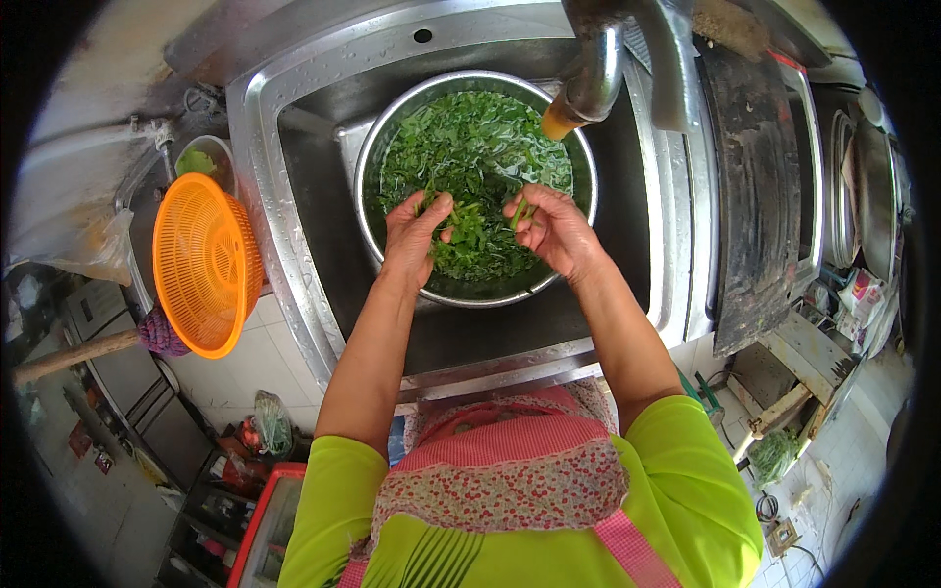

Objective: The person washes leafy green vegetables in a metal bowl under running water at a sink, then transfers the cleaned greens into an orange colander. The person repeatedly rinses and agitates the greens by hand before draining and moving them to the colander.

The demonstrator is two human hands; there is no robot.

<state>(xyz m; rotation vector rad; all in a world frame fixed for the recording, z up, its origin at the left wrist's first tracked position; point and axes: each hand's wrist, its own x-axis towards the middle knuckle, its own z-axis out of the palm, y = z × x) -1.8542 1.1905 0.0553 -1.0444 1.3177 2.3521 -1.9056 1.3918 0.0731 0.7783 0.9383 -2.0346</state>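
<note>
A round metal basin (365,220) stands in the sink, filled with water and floating leafy greens (470,132). Over its near left part, my left hand (414,231) pinches green stems between thumb and fingers, with leaves hanging towards the middle. My right hand (548,226), over the near right part, holds a short green stem (519,213) between thumb and fingertips. The two hands are apart, with more greens between and below them.
The stainless steel sink (316,287) surrounds the basin. A metal faucet (595,81) with an orange tip overhangs its far right rim. An orange plastic colander (202,264) is at the left, near a mop-like wooden handle (77,355). A dark, worn board (757,191) lies at the right.
</note>
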